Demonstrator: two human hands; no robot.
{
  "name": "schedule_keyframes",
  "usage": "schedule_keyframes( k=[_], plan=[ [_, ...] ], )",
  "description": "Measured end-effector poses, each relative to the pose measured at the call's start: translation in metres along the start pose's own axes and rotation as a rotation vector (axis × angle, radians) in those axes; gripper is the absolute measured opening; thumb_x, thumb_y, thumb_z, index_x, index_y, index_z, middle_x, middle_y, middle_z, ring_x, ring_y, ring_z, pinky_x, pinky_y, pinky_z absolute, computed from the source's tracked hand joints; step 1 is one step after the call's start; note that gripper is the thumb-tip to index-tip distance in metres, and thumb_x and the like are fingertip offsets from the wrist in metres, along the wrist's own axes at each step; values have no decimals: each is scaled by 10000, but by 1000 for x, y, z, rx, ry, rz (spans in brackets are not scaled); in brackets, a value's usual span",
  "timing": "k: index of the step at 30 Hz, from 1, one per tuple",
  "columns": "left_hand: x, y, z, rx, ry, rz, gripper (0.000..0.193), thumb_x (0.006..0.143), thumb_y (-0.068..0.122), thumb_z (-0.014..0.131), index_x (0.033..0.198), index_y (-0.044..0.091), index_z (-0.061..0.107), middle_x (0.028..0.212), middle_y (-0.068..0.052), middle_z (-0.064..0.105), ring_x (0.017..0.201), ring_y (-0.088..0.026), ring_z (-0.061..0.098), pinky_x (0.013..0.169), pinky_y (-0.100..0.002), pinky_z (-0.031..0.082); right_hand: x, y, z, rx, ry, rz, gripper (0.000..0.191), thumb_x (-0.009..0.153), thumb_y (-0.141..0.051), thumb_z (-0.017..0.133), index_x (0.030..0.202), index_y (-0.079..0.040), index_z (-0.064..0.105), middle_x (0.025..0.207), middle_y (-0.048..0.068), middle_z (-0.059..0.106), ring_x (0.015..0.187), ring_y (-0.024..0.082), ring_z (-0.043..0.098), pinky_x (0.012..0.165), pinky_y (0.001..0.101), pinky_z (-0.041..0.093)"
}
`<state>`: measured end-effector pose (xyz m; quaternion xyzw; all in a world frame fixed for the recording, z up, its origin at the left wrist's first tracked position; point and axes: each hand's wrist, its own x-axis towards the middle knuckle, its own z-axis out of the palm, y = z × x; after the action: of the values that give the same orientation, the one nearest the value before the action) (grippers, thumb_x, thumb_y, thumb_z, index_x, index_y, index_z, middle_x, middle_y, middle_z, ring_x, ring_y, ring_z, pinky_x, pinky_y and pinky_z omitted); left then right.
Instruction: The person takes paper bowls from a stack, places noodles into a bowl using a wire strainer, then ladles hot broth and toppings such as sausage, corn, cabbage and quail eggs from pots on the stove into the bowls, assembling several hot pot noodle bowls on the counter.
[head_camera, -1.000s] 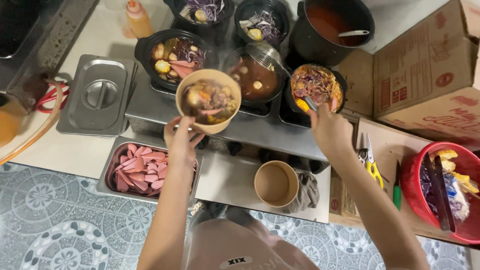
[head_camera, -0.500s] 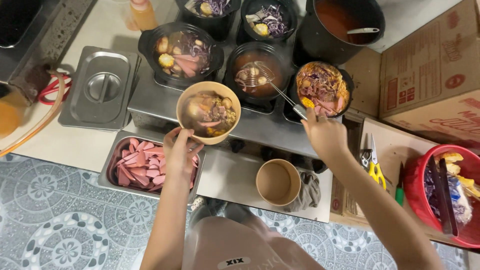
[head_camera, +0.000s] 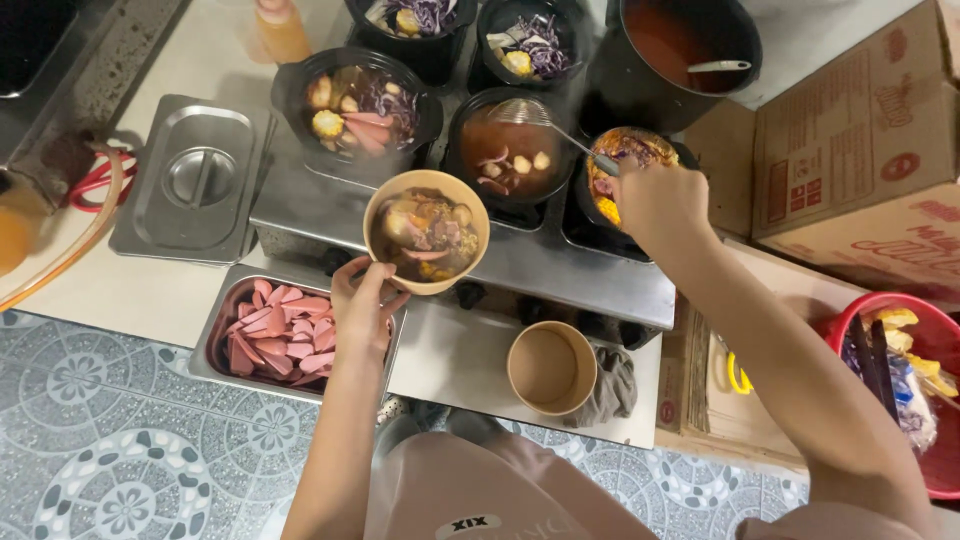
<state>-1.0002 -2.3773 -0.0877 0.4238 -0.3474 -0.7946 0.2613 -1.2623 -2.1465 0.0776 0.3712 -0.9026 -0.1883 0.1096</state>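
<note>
my left hand (head_camera: 362, 305) has brought the filled paper bowl (head_camera: 427, 244) lower, fingers clamped on its rim, while my right hand (head_camera: 660, 205) still grips the strainer ladle (head_camera: 540, 120) over the broth pot (head_camera: 510, 155).

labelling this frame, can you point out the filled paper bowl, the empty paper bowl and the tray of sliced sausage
filled paper bowl (head_camera: 427, 240), head view, on the food inside it
empty paper bowl (head_camera: 551, 367), head view, on its bare inner bottom
tray of sliced sausage (head_camera: 211, 345), head view, on its left metal rim

Patterned grey floor tiles (head_camera: 90, 440) lie below a pale counter (head_camera: 130, 285).
</note>
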Motion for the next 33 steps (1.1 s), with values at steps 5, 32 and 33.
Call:
schedule_keyframes(
  k=[5,32,33],
  plan=[
    [-2,4,-1,22,9,28,625,752,136,759,1282,11,453,1047,-130,642,844,-199,667,770,-399,599,23,32,-34,86,-293,73,460,1023,-517,546,1044,-114,767,946,161,766,896,345,734,758,496,575],
    [2,-8,-3,9,-37,-1,608,765,126,759,1270,-2,446,1139,-139,591,891,-209,677,795,-444,625,-44,15,107,1757,-967,573,490,1062,-466,385,1021,-24,590,511,-63,283,385,73,182,404,285,186],
    [2,-9,-3,11,-38,1,608,767,129,763,1271,-6,450,1139,-139,589,884,-213,675,795,-445,621,-47,17,109,1786,-956,557,491,1066,-460,379,1015,-20,591,505,-63,282,380,71,181,398,284,182]
  ],
)
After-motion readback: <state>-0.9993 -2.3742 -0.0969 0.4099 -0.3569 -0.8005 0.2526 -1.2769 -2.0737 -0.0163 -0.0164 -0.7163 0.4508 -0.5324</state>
